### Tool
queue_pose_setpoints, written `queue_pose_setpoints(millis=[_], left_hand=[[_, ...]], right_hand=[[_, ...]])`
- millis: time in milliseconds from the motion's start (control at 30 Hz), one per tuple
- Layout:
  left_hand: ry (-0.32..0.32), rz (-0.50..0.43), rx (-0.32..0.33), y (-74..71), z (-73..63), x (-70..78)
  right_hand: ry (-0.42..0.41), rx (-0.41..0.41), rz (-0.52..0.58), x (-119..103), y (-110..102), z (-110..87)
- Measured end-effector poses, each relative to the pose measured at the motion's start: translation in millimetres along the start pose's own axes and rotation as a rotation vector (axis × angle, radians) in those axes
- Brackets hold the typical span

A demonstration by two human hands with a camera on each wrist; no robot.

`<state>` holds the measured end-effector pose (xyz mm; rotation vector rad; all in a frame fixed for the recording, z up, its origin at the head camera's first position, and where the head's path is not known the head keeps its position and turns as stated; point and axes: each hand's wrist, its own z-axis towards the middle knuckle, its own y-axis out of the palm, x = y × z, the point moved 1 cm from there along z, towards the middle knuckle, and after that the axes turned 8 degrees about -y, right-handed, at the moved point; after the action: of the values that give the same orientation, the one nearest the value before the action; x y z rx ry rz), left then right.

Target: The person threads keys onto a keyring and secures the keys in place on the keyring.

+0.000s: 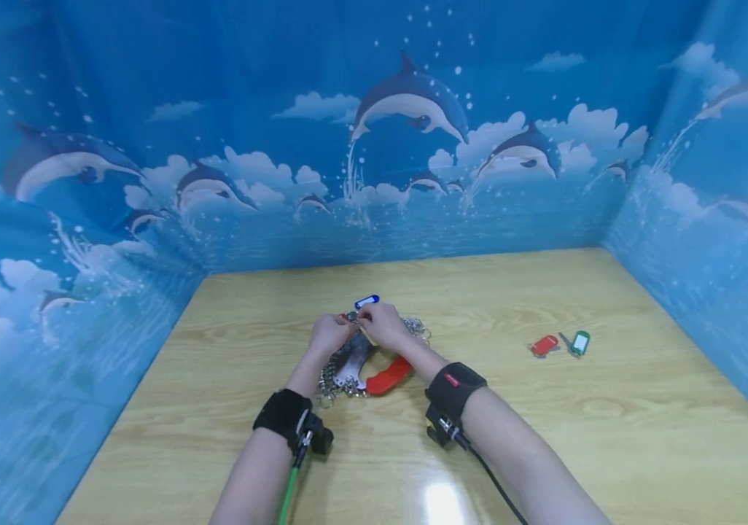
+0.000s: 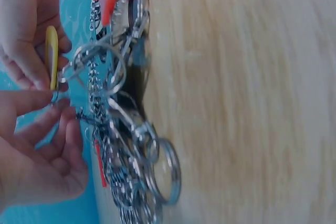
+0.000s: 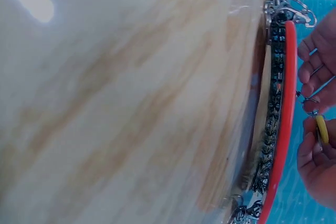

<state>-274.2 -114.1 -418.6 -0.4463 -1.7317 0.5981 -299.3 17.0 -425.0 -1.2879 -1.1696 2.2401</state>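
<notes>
My right hand (image 1: 382, 324) pinches a yellow key tag (image 2: 51, 59) between thumb and fingers. Close against it, my left hand (image 1: 331, 334) has its fingertips curled at a small metal ring (image 3: 311, 101) joined to the tag. Beneath both hands lies a ring-shaped holder, with a curved red part (image 1: 389, 377) toward its front right and a grey metal plate (image 1: 351, 363) at its left. Many metal clasps and split rings (image 2: 170, 171) hang along the holder. Part of it is hidden by the hands and right forearm.
A blue key tag (image 1: 367, 301) lies just beyond the hands. Off to the right on the wooden table (image 1: 479, 299) are a red key tag (image 1: 544, 345) and a green key tag (image 1: 580, 342), each with a key. Dolphin-print curtains (image 1: 269, 233) border the back and sides.
</notes>
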Motion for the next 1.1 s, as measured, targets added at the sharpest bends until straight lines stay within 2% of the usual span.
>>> queue_pose_setpoints(millis=[133,233,400,567,900,1100], left_hand=[[0.075,0.052,-0.039,-0.4,0.9,-3.8],[0.098,0.065,-0.037,-0.7,1.0,-6.3],[0.057,0.047,-0.026,0.3,-0.1,-8.0],[0.001,0.039,-0.022,1.4,-2.0,-6.6],[-0.013,0.001,-0.011,1.6,0.6,-2.8],[0.035,0.054,-0.009,-1.2,0.6,-3.3]], right_hand=[[0.037,0.026,0.009,2.9,-2.3,2.4],[0.059,0.006,0.027,4.5,-1.3,2.7],[0.074,-0.040,0.068,2.9,3.4,-0.4],[0.051,-0.034,0.053,0.4,5.5,-3.4],[0.016,-0.032,0.038,2.3,2.8,-1.7],[0.059,0.008,0.102,6.0,3.0,0.6]])
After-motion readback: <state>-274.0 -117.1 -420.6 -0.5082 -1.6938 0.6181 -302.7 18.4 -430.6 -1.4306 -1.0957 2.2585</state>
